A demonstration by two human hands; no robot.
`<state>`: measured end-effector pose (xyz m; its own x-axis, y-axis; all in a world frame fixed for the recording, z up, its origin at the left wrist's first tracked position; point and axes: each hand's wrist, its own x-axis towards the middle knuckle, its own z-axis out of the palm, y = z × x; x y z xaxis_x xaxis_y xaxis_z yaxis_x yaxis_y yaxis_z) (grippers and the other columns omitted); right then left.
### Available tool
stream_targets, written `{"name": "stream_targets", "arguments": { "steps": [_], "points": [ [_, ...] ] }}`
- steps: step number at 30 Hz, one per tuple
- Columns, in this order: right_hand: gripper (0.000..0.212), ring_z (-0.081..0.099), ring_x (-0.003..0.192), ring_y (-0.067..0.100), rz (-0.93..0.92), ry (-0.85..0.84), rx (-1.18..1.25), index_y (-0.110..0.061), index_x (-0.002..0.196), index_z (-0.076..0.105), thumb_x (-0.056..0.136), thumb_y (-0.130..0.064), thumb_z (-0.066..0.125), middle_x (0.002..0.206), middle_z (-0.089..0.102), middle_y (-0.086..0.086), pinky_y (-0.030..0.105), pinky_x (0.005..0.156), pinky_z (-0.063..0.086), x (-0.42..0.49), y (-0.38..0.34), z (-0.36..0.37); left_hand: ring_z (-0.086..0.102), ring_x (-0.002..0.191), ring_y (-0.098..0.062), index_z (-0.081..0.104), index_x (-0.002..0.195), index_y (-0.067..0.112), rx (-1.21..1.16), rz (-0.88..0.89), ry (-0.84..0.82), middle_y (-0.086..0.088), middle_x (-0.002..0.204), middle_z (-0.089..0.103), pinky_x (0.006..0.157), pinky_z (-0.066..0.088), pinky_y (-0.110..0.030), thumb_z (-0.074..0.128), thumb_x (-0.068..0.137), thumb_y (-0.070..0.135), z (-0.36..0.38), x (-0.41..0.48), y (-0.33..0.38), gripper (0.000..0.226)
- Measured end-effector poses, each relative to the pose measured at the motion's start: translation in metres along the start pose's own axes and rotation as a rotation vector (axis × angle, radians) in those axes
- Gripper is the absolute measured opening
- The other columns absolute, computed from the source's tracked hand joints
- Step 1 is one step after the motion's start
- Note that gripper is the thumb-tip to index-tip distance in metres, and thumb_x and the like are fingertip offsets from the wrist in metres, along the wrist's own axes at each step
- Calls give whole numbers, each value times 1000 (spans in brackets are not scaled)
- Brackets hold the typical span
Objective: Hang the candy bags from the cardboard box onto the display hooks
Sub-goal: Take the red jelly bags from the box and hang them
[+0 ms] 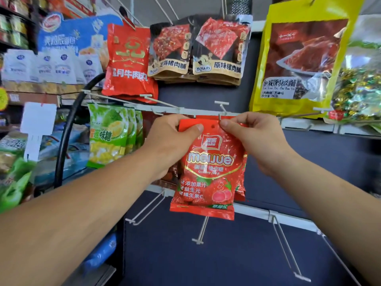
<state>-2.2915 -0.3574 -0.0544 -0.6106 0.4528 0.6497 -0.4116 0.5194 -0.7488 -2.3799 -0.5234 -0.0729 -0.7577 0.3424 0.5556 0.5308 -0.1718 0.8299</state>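
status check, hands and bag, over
Left hand and right hand both pinch the red strawberry gummy bag by its top. Hang hole not yet on the white wire hook. Nothing blocking.

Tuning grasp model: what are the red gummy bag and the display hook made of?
Red gummy bag: looks like glossy plastic film, given its crinkles and sharp glare.
Display hook: thin rod with a matte white finish and flat tag holder, probably coated wire, possibly plastic.
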Motion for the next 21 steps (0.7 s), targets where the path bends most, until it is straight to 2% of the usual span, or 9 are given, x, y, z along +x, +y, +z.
{"name": "stream_targets", "arguments": {
  "steps": [2, 6, 10, 13, 16, 18, 21],
  "points": [
    [20, 68, 53, 12, -40, 32, -31, -15, 71, 72, 85, -24, 84, 64, 74, 4, 25, 49, 53, 5, -4, 1, 79, 80, -15, 74, 104, 16, -12, 0, 12, 0, 90, 81, 78, 65, -37, 71, 95, 28, 2, 7, 3, 15],
    [23, 65, 45, 8, -86, 84, -149, -15, 70, 71, 87, -26, 83, 57, 71, -2, 23, 45, 51, 15, -9, 1, 78, 83, -19, 74, 102, 17, 27, -5, 22, -2, 93, 80, 82, 65, -42, 69, 96, 32, 7, 22, 7, 17],
    [24, 71, 52, 13, -98, 107, -242, -12, 73, 72, 86, -29, 83, 62, 74, 3, 30, 53, 58, 23, -10, -2, 77, 86, -24, 72, 102, 10, 50, 7, 36, -7, 94, 79, 82, 64, -42, 69, 96, 27, 13, 33, 8, 18],
    [25, 69, 50, 8, -88, 123, -261, -16, 68, 71, 86, -28, 84, 60, 72, -2, 29, 55, 57, 27, -10, -6, 76, 87, -27, 70, 101, 7, 71, 23, 40, -11, 94, 78, 77, 64, -37, 68, 97, 23, 17, 37, 9, 17],
    [24, 70, 56, 12, -103, 147, -280, -16, 68, 72, 85, -29, 84, 63, 73, -2, 34, 61, 59, 30, -9, -10, 76, 86, -25, 70, 100, 9, 100, 60, 44, -10, 94, 77, 74, 62, -33, 67, 98, 22, 20, 38, 11, 14],
    [23, 69, 57, 12, -116, 168, -259, -16, 68, 73, 85, -28, 83, 62, 73, -4, 35, 63, 60, 32, -8, -12, 76, 85, -25, 71, 98, 9, 107, 97, 60, -10, 92, 77, 75, 64, -37, 67, 98, 22, 21, 38, 13, 14],
    [24, 71, 61, 17, -138, 145, -281, -12, 72, 75, 84, -30, 84, 66, 75, 2, 38, 64, 60, 32, -6, -12, 76, 83, -27, 71, 94, 8, 121, 102, 78, -11, 89, 78, 78, 64, -45, 68, 97, 21, 20, 40, 11, 14]
  ]
}}
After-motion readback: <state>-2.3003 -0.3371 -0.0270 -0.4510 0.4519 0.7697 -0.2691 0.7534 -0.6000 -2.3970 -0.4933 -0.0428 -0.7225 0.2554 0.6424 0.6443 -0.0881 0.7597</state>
